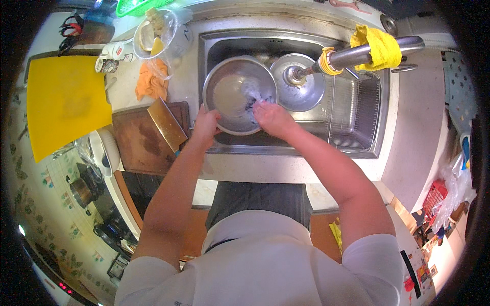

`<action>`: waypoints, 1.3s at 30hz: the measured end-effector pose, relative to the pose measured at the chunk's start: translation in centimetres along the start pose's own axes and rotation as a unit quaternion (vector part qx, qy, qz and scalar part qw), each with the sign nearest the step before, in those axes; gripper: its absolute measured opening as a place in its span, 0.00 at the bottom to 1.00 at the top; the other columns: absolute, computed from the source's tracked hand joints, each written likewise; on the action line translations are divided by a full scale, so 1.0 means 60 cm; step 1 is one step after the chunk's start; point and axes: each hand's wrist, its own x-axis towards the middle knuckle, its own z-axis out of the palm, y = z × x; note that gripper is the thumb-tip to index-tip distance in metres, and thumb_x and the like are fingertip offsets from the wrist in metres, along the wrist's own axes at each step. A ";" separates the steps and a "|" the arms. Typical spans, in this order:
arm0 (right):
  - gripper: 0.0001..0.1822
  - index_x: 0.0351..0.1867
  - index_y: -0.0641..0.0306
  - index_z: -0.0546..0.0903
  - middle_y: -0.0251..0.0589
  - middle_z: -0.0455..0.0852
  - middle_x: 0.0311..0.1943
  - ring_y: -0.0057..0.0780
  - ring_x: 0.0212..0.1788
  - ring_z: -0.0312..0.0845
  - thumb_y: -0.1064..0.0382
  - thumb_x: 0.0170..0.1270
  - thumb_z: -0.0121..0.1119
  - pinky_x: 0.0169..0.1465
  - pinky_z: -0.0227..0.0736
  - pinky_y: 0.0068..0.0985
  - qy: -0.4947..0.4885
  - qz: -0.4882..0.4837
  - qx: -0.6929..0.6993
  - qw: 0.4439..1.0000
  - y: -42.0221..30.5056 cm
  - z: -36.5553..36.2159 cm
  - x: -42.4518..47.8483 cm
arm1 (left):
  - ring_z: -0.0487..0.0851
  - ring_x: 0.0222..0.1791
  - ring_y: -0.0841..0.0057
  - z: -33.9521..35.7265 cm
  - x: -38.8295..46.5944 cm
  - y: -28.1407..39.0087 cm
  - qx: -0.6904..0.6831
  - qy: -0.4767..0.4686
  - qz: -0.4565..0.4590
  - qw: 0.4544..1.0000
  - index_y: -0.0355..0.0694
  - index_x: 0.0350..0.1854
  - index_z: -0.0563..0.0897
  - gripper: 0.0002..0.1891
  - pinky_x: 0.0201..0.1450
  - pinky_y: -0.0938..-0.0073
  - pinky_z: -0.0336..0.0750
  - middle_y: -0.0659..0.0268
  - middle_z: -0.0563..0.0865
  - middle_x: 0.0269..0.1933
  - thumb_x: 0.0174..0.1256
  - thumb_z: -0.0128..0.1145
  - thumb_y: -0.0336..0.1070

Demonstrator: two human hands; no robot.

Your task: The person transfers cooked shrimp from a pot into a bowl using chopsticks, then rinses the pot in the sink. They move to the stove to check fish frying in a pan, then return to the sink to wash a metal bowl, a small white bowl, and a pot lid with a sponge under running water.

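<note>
A large stainless steel bowl (229,91) sits tilted in the left part of the metal sink (245,147). My left hand (205,124) grips its near left rim, thumb on the inside. Fingers bent, my right hand (272,118) reaches over the near right rim to the inner wall. Dark and whitish blurred patches show at those fingertips; whether they are water, suds or a held thing is unclear. Cloudy liquid seems to cover the bowl's bottom. Beside it a second, shallower metal bowl (308,90) rests beneath the tap (356,53).
Left of the sink, a cleaver (167,124) lies across a brown cutting board (134,149). Beyond are an orange cloth (150,82), a plastic tub (178,38) and a yellow board (69,99). A yellow cloth (377,49) wraps the tap; a wire rack (350,111) fills the sink's right side.
</note>
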 end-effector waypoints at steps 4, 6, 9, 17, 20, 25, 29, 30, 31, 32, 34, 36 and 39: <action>0.12 0.41 0.69 0.85 0.52 0.89 0.46 0.46 0.47 0.88 0.66 0.64 0.54 0.52 0.85 0.36 0.023 0.009 0.065 0.998 -0.035 0.024 0.022 | 0.86 0.47 0.61 0.049 -0.021 -0.041 -0.103 0.025 0.037 0.994 0.32 0.57 0.73 0.20 0.46 0.60 0.88 0.55 0.82 0.50 0.61 0.52 0.23; 0.12 0.44 0.68 0.85 0.50 0.88 0.51 0.45 0.54 0.86 0.66 0.64 0.54 0.54 0.84 0.34 -0.055 0.029 0.116 0.991 -0.046 0.003 0.028 | 0.86 0.47 0.60 0.033 -0.011 -0.039 -0.094 0.017 -0.006 0.995 0.30 0.56 0.74 0.19 0.44 0.58 0.89 0.53 0.81 0.50 0.61 0.52 0.23; 0.15 0.48 0.69 0.85 0.49 0.87 0.56 0.44 0.63 0.80 0.66 0.65 0.54 0.65 0.77 0.34 -0.017 0.030 -0.008 0.999 -0.009 0.015 0.012 | 0.86 0.45 0.57 -0.008 0.001 -0.035 -0.058 0.012 -0.065 0.996 0.27 0.53 0.74 0.17 0.41 0.56 0.90 0.51 0.81 0.50 0.60 0.51 0.22; 0.22 0.58 0.69 0.84 0.59 0.73 0.69 0.52 0.74 0.64 0.65 0.64 0.52 0.76 0.60 0.44 -0.297 0.065 0.256 0.918 0.007 -0.034 0.032 | 0.87 0.43 0.54 -0.001 -0.009 -0.037 -0.005 0.026 -0.027 0.999 0.28 0.61 0.71 0.24 0.40 0.56 0.90 0.50 0.82 0.49 0.59 0.49 0.22; 0.14 0.43 0.68 0.86 0.55 0.80 0.54 0.53 0.61 0.75 0.64 0.62 0.55 0.66 0.70 0.48 -0.213 0.059 0.082 0.972 0.009 -0.028 0.029 | 0.87 0.43 0.56 0.003 -0.010 -0.021 0.010 0.022 -0.033 0.999 0.31 0.63 0.71 0.25 0.39 0.57 0.89 0.52 0.82 0.49 0.60 0.49 0.23; 0.09 0.36 0.67 0.87 0.52 0.82 0.52 0.52 0.59 0.76 0.67 0.61 0.57 0.61 0.76 0.47 -0.066 0.177 0.019 0.982 0.027 0.025 0.053 | 0.87 0.40 0.61 0.001 -0.019 -0.033 0.068 0.004 -0.090 0.994 0.37 0.55 0.75 0.19 0.37 0.56 0.89 0.58 0.84 0.40 0.60 0.50 0.23; 0.13 0.44 0.65 0.85 0.58 0.79 0.53 0.57 0.58 0.76 0.71 0.58 0.59 0.60 0.77 0.45 0.080 0.278 0.177 0.941 -0.003 0.079 0.111 | 0.87 0.36 0.62 0.006 -0.018 -0.047 0.060 -0.026 -0.096 0.993 0.37 0.51 0.75 0.16 0.34 0.57 0.88 0.59 0.84 0.37 0.60 0.52 0.23; 0.14 0.44 0.65 0.86 0.59 0.79 0.53 0.58 0.58 0.77 0.71 0.56 0.60 0.59 0.78 0.45 0.105 0.266 0.226 0.931 -0.015 0.094 0.121 | 0.87 0.37 0.63 0.013 -0.023 -0.045 0.050 -0.032 -0.091 0.994 0.37 0.52 0.75 0.17 0.34 0.57 0.88 0.59 0.84 0.38 0.60 0.52 0.23; 0.14 0.44 0.64 0.86 0.61 0.79 0.53 0.59 0.57 0.77 0.71 0.55 0.60 0.59 0.78 0.45 0.128 0.252 0.273 0.919 -0.028 0.103 0.130 | 0.88 0.37 0.63 0.017 -0.025 -0.044 0.039 -0.039 -0.087 0.995 0.37 0.54 0.75 0.18 0.33 0.57 0.88 0.58 0.84 0.40 0.59 0.52 0.23; 0.15 0.44 0.64 0.86 0.60 0.81 0.52 0.58 0.56 0.79 0.70 0.53 0.61 0.59 0.78 0.45 0.100 0.237 0.304 0.917 -0.041 0.111 0.137 | 0.87 0.41 0.60 0.016 -0.024 -0.043 0.040 -0.036 -0.074 0.996 0.40 0.59 0.72 0.23 0.37 0.55 0.88 0.57 0.83 0.43 0.60 0.52 0.23; 0.16 0.43 0.63 0.87 0.60 0.84 0.50 0.57 0.53 0.81 0.69 0.51 0.62 0.58 0.77 0.45 0.041 0.209 0.358 0.909 -0.063 0.111 0.134 | 0.87 0.48 0.54 0.014 -0.016 -0.045 0.040 -0.039 -0.051 0.997 0.46 0.70 0.65 0.33 0.44 0.53 0.89 0.55 0.82 0.51 0.60 0.52 0.23; 0.16 0.43 0.63 0.88 0.58 0.87 0.46 0.56 0.50 0.83 0.68 0.51 0.62 0.58 0.78 0.45 -0.095 0.220 0.372 0.897 -0.064 0.091 0.111 | 0.84 0.54 0.46 -0.005 0.008 -0.064 0.216 0.014 0.113 0.970 0.43 0.71 0.63 0.34 0.53 0.53 0.84 0.49 0.81 0.55 0.60 0.53 0.22; 0.13 0.41 0.62 0.89 0.53 0.90 0.40 0.49 0.44 0.86 0.67 0.52 0.64 0.53 0.79 0.39 -0.097 0.276 0.395 0.871 -0.062 0.073 0.049 | 0.72 0.67 0.38 -0.011 -0.021 -0.042 0.412 0.068 0.315 0.853 0.36 0.77 0.55 0.45 0.68 0.55 0.72 0.39 0.68 0.70 0.53 0.56 0.17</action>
